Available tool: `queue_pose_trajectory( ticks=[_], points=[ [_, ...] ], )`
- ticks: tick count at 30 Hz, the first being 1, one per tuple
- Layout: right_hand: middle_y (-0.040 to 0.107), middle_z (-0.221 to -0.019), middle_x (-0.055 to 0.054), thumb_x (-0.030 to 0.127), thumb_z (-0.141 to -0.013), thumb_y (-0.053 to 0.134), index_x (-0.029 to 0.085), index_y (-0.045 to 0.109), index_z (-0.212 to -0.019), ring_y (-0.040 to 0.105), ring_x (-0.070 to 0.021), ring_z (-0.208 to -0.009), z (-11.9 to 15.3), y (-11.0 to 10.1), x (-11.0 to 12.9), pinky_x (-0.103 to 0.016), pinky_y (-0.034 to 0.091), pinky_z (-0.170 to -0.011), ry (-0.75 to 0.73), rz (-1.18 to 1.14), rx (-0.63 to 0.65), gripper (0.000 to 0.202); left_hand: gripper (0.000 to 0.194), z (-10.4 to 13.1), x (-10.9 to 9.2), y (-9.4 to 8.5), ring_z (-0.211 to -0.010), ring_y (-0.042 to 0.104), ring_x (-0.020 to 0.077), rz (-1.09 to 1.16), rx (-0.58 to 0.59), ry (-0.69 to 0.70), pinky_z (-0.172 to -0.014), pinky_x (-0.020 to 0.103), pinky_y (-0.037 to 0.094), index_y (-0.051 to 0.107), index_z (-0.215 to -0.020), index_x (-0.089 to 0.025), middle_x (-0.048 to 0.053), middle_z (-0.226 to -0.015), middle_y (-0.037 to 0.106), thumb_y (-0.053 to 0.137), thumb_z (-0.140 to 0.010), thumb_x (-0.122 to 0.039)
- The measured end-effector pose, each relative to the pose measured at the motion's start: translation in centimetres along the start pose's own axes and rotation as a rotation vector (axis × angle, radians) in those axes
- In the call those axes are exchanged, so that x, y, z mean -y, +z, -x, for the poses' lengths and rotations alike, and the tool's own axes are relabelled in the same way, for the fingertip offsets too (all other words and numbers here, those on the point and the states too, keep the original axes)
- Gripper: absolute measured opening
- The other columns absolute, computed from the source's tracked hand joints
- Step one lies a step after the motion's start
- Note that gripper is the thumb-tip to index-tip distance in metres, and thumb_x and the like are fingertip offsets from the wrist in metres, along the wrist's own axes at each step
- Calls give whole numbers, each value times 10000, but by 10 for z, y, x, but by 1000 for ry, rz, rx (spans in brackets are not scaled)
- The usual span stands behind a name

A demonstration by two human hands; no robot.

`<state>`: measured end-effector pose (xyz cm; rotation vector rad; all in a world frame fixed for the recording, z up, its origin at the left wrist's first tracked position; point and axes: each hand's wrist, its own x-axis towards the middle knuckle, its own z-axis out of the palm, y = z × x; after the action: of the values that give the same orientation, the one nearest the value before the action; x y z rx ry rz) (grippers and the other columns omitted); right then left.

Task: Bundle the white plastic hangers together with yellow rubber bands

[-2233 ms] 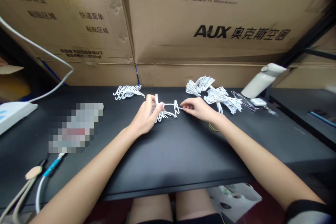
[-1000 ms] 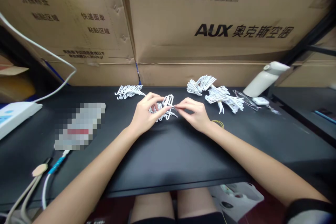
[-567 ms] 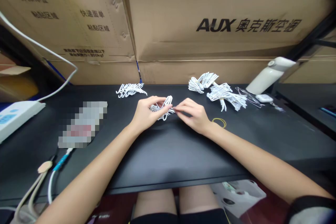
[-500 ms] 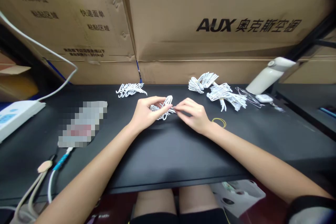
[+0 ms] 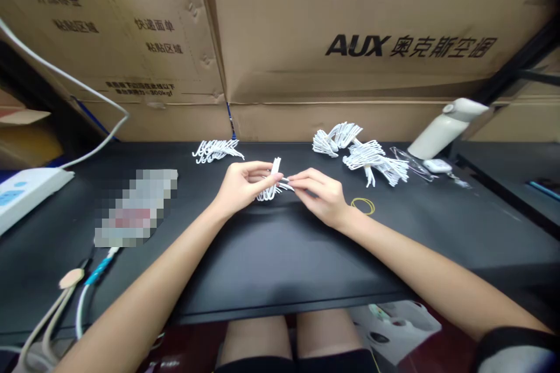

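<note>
Hooks (image 5: 276, 168) smooth, plastic-looking; tabletop (image 5: 280, 268) smooth, low-sheen; boxes (image 5: 271, 70) matt cardboard; bottle (image 5: 436, 137) smooth.

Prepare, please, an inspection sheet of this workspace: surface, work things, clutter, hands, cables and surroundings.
Surface: black table.
Job's things: hooks in hand, left pile, right pile, yellow loop.
Clutter: bottle, white case, pixelated object.
Hands: left hand grips hooks; right hand pinches at their ends.
Cables: white cable from white box; blue-sleeved cable at pixelated object; beige cord.
Surroundings: cartons behind, bag below table edge.
</note>
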<state>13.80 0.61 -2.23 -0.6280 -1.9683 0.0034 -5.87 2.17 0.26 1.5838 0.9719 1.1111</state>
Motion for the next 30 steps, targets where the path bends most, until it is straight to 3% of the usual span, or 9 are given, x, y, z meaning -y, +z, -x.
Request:
queue_pose_trajectory(
  ticks=[3, 8, 11, 14, 19, 21, 25, 30],
  points=[
    [696, -871, -77, 129, -881, 513, 208, 660, -939, 651, -171, -789, 1, 1, 0, -318, 557, -709, 26, -38, -8, 177, 373, -1, -1, 1, -758, 720, 271, 30, 3, -26, -729, 369, 588, 696, -873, -126, 90, -806, 745, 783, -644, -407],
    [637, -1100, -109, 212, -911, 476, 212, 555, -1173, 639, -164, -836, 4, 4, -4, -309, 553, -701, 266, -96, -62, 273, 379, -3, -2, 2, -695, 718, 259, 48, -67, -76, -700, 370, 589, 681, -832, -122, 90, -755, 738, 772, -647, -440],
    [648, -1066, -100, 253, -915, 483, 204, 535, -1167, 641, -156, -825, 5, 4, -9, -288, 548, -687, 343, -106, -91, 263, 394, -4, -2, 1, -700, 717, 249, 56, -110, -65, -699, 356, 587, 684, -855, -120, 95, -774, 741, 783, -637, -432],
    [678, -910, -71, 282, -911, 503, 184, 592, -1049, 643, -151, -760, 5, 3, -10, -273, 535, -669, 346, -111, -16, 191, 401, -5, -1, 0, -731, 719, 251, 66, -133, -57, -710, 347, 584, 683, -866, -123, 96, -790, 742, 797, -622, -420],
    [668, -923, -62, 324, -942, 444, 179, 512, -1230, 643, -150, -762, 7, 4, -10, -272, 522, -686, 388, -160, 167, 329, 407, -5, 2, 2, -757, 719, 251, 99, -114, -48, -751, 365, 581, 671, -876, -122, 105, -832, 741, 782, -641, -435],
    [667, -903, -53, 332, -950, 427, 180, 535, -1184, 637, -142, -742, 7, 4, -11, -264, 511, -692, 399, -165, 213, 299, 411, -5, 3, 3, -756, 719, 251, 77, -96, -47, -733, 355, 581, 669, -887, -122, 103, -836, 739, 781, -642, -433],
    [647, -768, -19, 311, -959, 411, 185, 600, -959, 608, -121, -660, 6, 2, -12, -240, 485, -670, 360, -155, 222, 226, 404, -4, 5, 4, -756, 716, 248, 40, -77, -30, -706, 339, 578, 666, -888, -130, 93, -836, 736, 769, -652, -442],
    [673, -764, -31, 268, -943, 441, 183, 641, -995, 625, -129, -654, 4, 2, -11, -255, 506, -684, 277, -150, 155, 223, 387, -4, 4, 3, -762, 715, 246, 37, -51, -29, -701, 330, 575, 664, -879, -131, 92, -836, 736, 782, -645, -416]
  ],
)
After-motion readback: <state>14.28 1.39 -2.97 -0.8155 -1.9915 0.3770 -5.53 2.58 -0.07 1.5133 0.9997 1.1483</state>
